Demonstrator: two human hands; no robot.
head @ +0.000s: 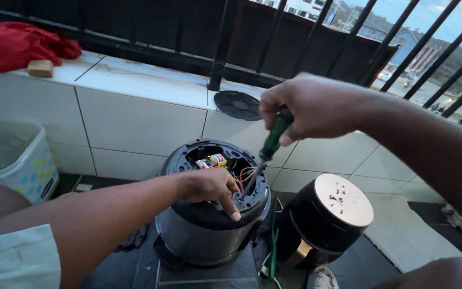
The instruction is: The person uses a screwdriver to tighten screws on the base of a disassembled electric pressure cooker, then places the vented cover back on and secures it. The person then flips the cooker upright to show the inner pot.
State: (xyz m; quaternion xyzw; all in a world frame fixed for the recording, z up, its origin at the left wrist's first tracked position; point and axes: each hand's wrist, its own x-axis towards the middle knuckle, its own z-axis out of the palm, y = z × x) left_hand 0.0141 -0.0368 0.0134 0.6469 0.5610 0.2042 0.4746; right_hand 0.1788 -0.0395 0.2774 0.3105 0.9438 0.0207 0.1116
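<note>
By a white tiled wall (135,118), a black pot (209,214) sits upside down on the floor. The right hand (308,107) grips a green screwdriver (271,142) tight, its tip among the wires (244,176). The left hand (212,187) rests on the pot's rim, one finger pointing down.

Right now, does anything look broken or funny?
Yes. The black round appliance sits upside down with its base plate off, so coloured wires show. The right hand pokes a green-handled screwdriver inside. Small screws lie loose on the black canister beside it.
</note>
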